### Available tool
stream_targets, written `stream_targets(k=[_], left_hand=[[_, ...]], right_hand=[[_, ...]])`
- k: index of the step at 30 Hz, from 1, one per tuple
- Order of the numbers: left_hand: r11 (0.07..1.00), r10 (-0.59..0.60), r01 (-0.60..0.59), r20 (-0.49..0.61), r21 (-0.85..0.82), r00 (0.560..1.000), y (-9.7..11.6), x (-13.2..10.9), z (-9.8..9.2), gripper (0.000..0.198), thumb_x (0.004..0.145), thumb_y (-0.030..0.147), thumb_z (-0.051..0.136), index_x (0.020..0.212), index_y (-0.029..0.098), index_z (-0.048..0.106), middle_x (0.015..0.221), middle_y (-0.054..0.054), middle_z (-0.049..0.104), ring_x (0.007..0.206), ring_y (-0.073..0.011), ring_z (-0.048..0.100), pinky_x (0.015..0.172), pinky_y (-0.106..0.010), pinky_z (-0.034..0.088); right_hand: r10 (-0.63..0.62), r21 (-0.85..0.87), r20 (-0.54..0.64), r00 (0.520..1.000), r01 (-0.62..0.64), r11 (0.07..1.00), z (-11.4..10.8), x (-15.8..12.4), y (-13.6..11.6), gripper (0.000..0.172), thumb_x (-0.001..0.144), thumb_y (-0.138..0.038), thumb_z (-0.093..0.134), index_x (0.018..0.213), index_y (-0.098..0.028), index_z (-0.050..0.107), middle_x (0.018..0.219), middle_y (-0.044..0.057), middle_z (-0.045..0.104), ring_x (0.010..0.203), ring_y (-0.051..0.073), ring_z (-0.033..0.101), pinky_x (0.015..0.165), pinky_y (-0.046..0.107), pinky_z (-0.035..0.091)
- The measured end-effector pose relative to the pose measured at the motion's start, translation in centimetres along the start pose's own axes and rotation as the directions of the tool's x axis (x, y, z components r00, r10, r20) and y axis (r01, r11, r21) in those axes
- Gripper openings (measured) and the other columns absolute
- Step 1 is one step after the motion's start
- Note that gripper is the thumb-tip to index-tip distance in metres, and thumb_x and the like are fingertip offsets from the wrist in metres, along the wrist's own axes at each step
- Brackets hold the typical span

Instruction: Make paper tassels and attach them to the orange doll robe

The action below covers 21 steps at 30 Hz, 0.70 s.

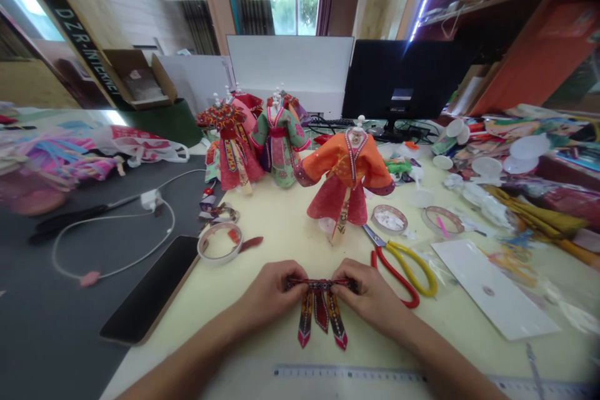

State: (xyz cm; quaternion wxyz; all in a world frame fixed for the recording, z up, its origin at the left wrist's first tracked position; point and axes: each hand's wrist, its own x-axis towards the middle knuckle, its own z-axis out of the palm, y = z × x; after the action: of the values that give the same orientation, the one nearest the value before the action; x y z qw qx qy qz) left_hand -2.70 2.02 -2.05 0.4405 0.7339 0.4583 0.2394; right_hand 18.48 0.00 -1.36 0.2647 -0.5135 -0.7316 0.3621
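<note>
Our left hand (280, 290) and right hand (364, 290) each pinch one end of a patterned fabric belt (320, 314) between thumb and bent forefinger, so the band runs level between them, low over the counter (281, 219), its three pointed tabs hanging toward six o'clock. We cannot tell how much band lies hidden behind our fingers. We judge it very light and not slippery — soft along the band, somewhat stiffer in the trimmed tabs. The ends look the best place to hold; gripping the tabs could crease them or strain where they join.

Taking the belt as our clock's centre, a ruler (323, 374) lies at six and the phone (152, 290) near nine. A tape roll (219, 258) sits at ten, red-and-yellow scissors (390, 247) at two, and a white card (497, 294) near three. An orange-robed figure (354, 162) stands around twelve, with more robed figures (280, 137) toward eleven.
</note>
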Motion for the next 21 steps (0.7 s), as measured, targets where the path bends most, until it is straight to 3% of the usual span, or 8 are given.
stream_targets(k=[6,16,21], left_hand=[[1.000,0.016,-0.016,-0.015,0.008,1.000,0.5,0.0,-0.2,0.010,0.073,0.020,0.053,0.072,0.014,0.061,0.069,-0.001,0.061,0.066,-0.0123,0.052,0.061,-0.022,0.040],[0.996,0.022,-0.028,-0.064,-0.083,0.998,1.2,0.2,-0.4,0.009,0.074,0.023,0.056,0.071,0.015,0.059,0.072,-0.001,0.060,0.070,-0.0130,0.054,0.065,-0.023,0.041],[0.993,-0.017,0.006,-0.091,-0.115,0.996,2.1,0.4,-0.3,0.013,0.074,0.027,0.057,0.072,0.015,0.060,0.072,-0.002,0.062,0.070,-0.0139,0.055,0.066,-0.023,0.042]], right_hand=[[0.034,0.053,-0.016,0.999,-0.033,0.998,0.1,-0.1,-0.2,0.007,0.077,-0.019,0.054,0.070,-0.019,0.055,0.071,0.000,0.056,0.066,0.013,0.050,0.058,0.025,0.037],[0.076,0.403,-0.054,0.996,-0.048,0.914,-0.2,0.1,-0.1,0.016,0.076,-0.034,0.059,0.074,-0.018,0.057,0.075,0.002,0.061,0.071,0.015,0.056,0.066,0.028,0.044],[0.141,0.493,-0.085,0.986,-0.081,0.866,-0.4,0.2,0.1,0.024,0.073,-0.040,0.063,0.075,-0.018,0.057,0.067,0.000,0.059,0.064,0.013,0.054,0.060,0.027,0.042]])
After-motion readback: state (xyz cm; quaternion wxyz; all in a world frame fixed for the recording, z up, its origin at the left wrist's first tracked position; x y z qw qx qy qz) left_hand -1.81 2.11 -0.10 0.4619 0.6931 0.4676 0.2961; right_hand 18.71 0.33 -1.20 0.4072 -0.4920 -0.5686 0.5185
